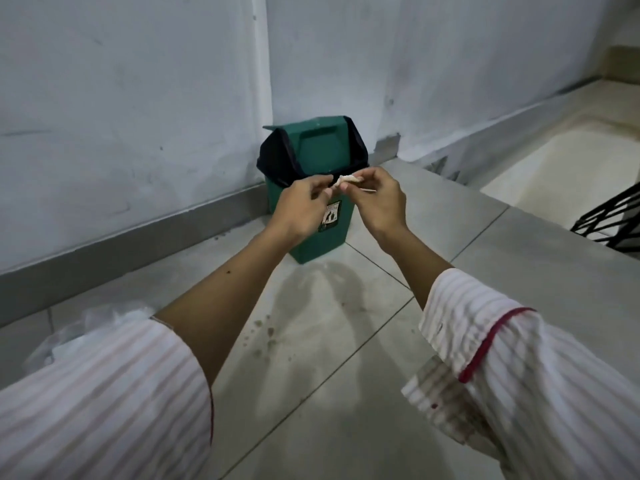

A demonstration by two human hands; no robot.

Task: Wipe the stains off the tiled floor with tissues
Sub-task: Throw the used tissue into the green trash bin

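Because the dark stains [266, 336] sit on the tiled floor [346, 410] nearer me than the grip, wiping looks unfinished. A clear plastic wrapper [79, 330] lies down left of the grip by my sleeve, maybe the tissue pack, can't tell. The left grip [301, 209] and right grip [375, 202] meet, both pinching one small crumpled tissue [348, 180] at the fingertips, likely balling it up to bin. Just beyond and below the grip stands the green bin [318, 147], lid tipped back, black liner [273, 161] showing, ready for the used tissue. The wall [138, 98] is behind it.
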